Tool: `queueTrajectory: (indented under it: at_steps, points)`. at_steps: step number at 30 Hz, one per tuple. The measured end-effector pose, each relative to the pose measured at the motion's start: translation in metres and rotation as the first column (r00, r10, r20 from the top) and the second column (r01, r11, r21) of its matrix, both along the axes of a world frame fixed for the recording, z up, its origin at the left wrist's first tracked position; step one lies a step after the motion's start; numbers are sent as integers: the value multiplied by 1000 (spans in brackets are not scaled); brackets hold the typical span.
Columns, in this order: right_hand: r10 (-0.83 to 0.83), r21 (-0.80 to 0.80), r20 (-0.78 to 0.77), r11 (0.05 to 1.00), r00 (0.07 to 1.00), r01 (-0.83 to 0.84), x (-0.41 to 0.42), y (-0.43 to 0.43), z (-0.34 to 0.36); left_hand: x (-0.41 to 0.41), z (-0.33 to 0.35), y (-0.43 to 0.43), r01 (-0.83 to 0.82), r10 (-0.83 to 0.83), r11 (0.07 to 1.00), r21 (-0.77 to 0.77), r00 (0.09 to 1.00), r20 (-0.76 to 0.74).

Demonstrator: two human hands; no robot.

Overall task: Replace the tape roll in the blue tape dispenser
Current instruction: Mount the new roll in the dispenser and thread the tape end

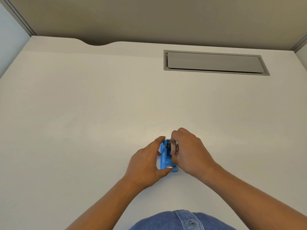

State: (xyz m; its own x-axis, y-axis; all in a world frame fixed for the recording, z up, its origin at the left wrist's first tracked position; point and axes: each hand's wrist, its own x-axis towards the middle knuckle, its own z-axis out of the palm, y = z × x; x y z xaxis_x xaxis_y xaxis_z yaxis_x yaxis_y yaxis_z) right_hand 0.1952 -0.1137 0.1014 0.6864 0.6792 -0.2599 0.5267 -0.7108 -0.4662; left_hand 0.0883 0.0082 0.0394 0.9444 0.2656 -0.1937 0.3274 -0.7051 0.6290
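A small blue tape dispenser (165,159) stands on the white desk (99,113), its metal cutter end toward me. My left hand (146,161) wraps its left side, fingers at the far end and thumb at the near end. My right hand (189,150) pinches a pale tape roll (173,147) with a black hub, upright in or just above the dispenser's cradle. My right fingers hide the right side of the roll and of the dispenser.
A grey recessed cable hatch (214,62) lies in the desk at the back right. The desk's rear edge has a curved notch (98,44) at the back left. Partition walls stand behind and at both sides. My denim shirt (181,220) shows at the bottom.
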Motion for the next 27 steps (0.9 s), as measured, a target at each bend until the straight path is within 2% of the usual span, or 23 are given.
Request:
queueTrajectory:
  at_steps: [8,14,27]
  points:
    - [73,-56,81,996,994,-68,2,2,2,0,3,1,21,-21,1000,1,999,33]
    - [25,27,17,999,1000,-25,-1,0,-2,-1,9,2,26,-26,1000,14,999,45]
    - [-5,24,-24,1000,1000,6,0,-3,-1,-1,5,-1,-14,14,1000,18,1000,4]
